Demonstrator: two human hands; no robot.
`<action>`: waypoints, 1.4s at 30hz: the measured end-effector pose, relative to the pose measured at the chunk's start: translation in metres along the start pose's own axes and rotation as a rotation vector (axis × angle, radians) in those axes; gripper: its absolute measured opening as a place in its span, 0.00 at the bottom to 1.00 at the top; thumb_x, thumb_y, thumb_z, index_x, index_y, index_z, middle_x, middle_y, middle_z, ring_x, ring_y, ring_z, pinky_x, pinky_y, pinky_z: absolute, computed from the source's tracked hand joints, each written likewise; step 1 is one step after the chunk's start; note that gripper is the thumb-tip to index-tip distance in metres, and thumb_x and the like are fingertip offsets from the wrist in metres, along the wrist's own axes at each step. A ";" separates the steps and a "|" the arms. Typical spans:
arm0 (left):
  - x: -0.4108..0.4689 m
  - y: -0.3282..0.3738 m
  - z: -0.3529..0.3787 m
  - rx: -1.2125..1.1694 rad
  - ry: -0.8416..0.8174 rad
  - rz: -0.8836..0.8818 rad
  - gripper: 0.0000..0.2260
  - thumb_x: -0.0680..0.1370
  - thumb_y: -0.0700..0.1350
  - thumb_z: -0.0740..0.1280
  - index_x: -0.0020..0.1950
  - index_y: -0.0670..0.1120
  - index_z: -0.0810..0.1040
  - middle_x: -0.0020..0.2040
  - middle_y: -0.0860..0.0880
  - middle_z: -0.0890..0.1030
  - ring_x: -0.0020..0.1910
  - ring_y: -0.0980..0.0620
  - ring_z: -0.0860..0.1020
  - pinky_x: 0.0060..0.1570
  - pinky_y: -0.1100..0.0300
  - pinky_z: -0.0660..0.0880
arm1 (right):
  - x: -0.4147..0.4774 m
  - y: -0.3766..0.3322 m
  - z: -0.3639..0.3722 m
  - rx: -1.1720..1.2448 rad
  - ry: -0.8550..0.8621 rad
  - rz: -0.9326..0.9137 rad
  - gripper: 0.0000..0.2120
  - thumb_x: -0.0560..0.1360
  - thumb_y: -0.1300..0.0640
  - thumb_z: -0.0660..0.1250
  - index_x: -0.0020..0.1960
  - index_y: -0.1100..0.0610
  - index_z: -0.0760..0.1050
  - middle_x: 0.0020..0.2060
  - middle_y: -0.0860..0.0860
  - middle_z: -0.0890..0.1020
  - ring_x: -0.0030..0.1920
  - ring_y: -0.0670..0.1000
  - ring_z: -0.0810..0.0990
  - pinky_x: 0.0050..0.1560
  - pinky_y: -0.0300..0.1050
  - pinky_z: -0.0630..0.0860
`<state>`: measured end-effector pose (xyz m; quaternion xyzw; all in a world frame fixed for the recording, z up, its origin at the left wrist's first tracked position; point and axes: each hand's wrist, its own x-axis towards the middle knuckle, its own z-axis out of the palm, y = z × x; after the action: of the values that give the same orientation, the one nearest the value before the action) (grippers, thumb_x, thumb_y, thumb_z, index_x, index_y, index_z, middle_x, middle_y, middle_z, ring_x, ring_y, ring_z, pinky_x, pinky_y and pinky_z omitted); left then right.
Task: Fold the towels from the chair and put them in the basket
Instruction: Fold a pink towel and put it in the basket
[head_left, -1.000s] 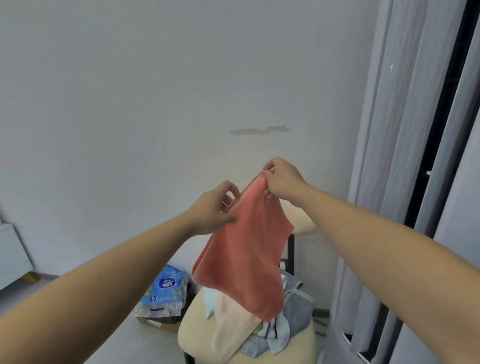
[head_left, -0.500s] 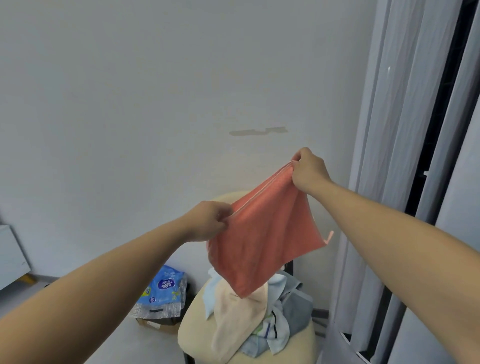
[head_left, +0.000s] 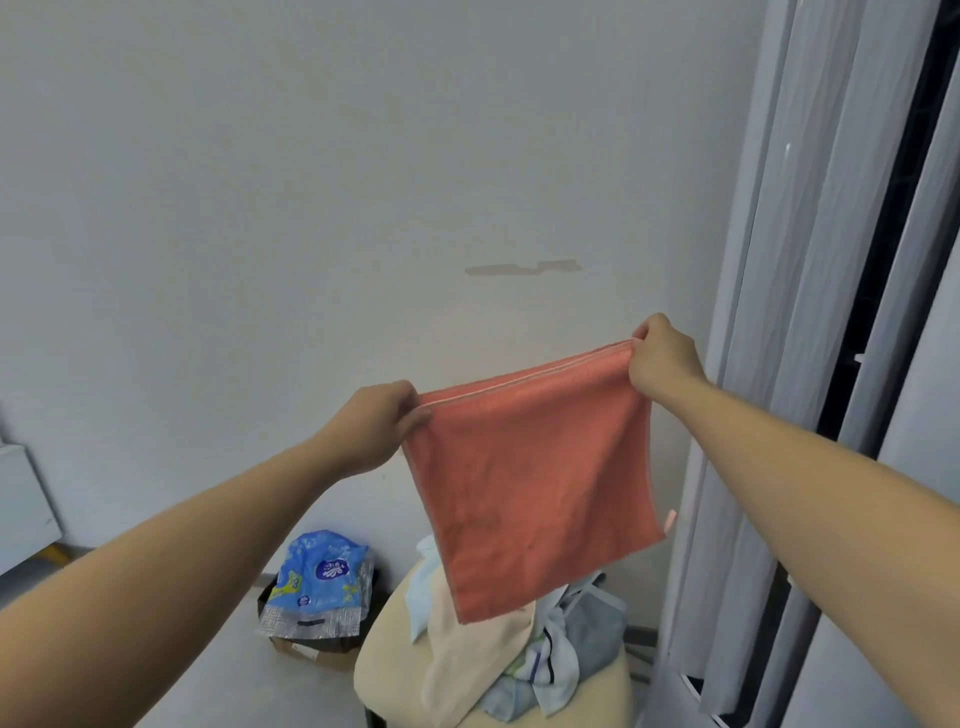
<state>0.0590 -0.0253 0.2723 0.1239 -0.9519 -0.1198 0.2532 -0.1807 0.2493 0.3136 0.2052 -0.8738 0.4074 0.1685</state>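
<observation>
A shiny blue pack (head_left: 322, 577) sits on a brown box (head_left: 306, 649) on the floor, just beside the chair's left edge. The left hand (head_left: 374, 426) pinches the top left corner of the orange towel (head_left: 530, 483). The towel hangs in the air above the chair, pulled flat between both hands. I think this is so its edges line up for the next fold. It looks soft and fuzzy and nearly square. Two layers show at its top edge, so it seems folded once. Under it, the round cream chair (head_left: 384, 670) holds a floppy pile of towels (head_left: 540, 670), heaped toward the seat's right edge. The right hand (head_left: 662, 364) pinches the top right corner, a bit higher. Grey curtains (head_left: 810, 312) hang in long folds. No basket shows.
</observation>
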 end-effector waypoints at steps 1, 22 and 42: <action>0.000 0.000 -0.002 -0.013 0.028 -0.004 0.10 0.83 0.53 0.65 0.45 0.50 0.74 0.40 0.54 0.79 0.41 0.53 0.77 0.40 0.57 0.71 | 0.000 0.003 0.000 -0.009 -0.006 -0.006 0.09 0.81 0.62 0.59 0.59 0.59 0.74 0.57 0.61 0.79 0.51 0.58 0.76 0.51 0.45 0.72; 0.012 0.003 -0.021 -0.054 -0.044 -0.214 0.10 0.84 0.50 0.59 0.48 0.50 0.77 0.29 0.49 0.83 0.26 0.55 0.81 0.36 0.57 0.76 | -0.018 0.017 -0.015 0.169 -0.507 0.077 0.12 0.85 0.61 0.57 0.53 0.67 0.77 0.40 0.66 0.83 0.39 0.59 0.86 0.43 0.51 0.85; -0.010 -0.004 -0.053 -0.404 -0.113 -0.323 0.08 0.83 0.44 0.66 0.50 0.42 0.83 0.44 0.42 0.86 0.40 0.47 0.87 0.48 0.50 0.84 | -0.046 -0.006 -0.056 0.133 -0.525 -0.020 0.08 0.82 0.60 0.65 0.54 0.65 0.76 0.43 0.64 0.85 0.36 0.55 0.87 0.31 0.45 0.80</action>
<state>0.0951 -0.0351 0.3116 0.2144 -0.8891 -0.3532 0.1969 -0.1309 0.2992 0.3305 0.3230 -0.8569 0.3948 -0.0739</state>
